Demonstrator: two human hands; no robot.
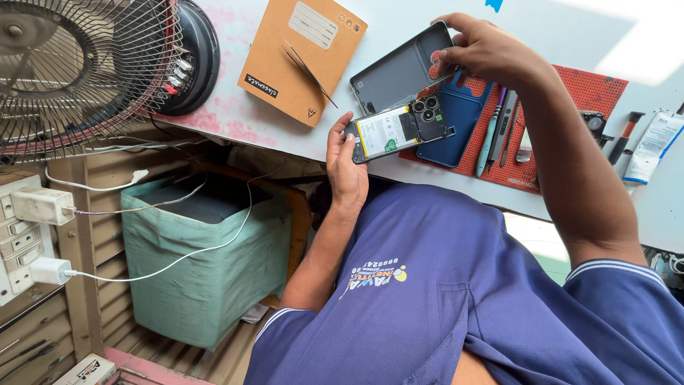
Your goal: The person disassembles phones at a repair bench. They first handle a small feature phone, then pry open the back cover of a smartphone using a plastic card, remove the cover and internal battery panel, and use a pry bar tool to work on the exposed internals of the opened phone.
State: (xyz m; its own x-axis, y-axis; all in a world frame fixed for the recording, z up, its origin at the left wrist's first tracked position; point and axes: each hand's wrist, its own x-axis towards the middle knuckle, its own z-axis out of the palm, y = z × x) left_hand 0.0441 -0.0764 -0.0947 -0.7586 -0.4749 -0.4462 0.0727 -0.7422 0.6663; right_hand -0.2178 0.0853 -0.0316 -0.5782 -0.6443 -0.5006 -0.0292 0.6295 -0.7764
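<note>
The left hand (pixel 347 160) is cupped, palm up, fingers curled in a grip, its forearm running down toward 7 o'clock. The right hand (pixel 481 46) pinches with thumb and fingertips toward 9 o'clock, forearm descending toward 5 o'clock.

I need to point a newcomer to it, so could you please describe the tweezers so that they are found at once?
Start at the white workbench beside the big wire fan. On it lies a brown cardboard notebook, left of the opened phone. The tweezers lie slantwise on that notebook: thin, dark, two-pronged, unlike the thicker tools on the red mat.
</note>
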